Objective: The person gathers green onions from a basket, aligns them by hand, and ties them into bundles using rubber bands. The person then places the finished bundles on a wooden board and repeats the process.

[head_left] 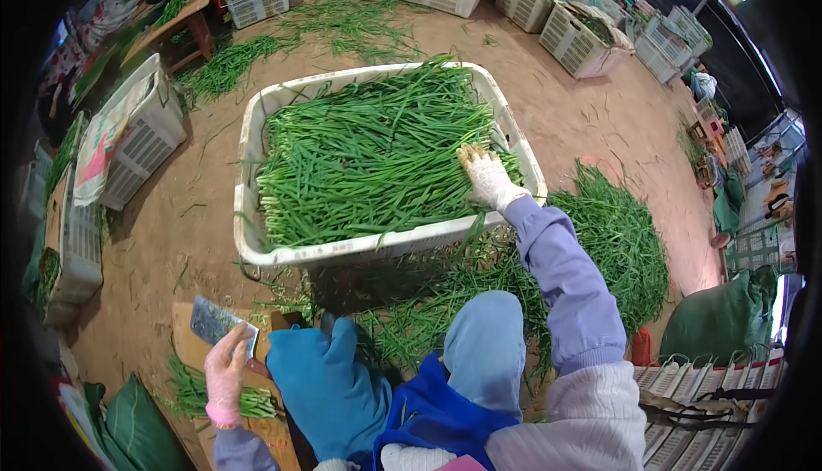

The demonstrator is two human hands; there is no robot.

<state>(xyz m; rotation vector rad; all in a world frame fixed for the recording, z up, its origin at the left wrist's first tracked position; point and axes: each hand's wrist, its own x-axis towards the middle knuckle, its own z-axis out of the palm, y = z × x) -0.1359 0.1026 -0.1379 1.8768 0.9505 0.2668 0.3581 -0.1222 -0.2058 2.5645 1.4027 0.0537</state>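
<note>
A white plastic crate [257, 253] full of garlic chives [368, 163] stands in front of me. The chives lie in layers, many pale ends toward the crate's left wall. My right hand [486, 176], in a pale glove with stained fingertips, rests its outstretched fingers on the chives near the right wall. Low on the left, my left hand [224, 375], in a pinkish glove, has loosely bent fingers apart over a broad-bladed cleaver [210, 318]. Whether they touch the blade I cannot tell. The cleaver lies on a wooden board [187, 342], beside a small chive bunch [257, 402].
Loose chives form a large heap [608, 244] right of the crate and scatter across the brown floor [591, 120]. White crates [145, 141] line the left and back. Green sacks [719, 317] lie at the right. A wooden bench [175, 26] stands far left.
</note>
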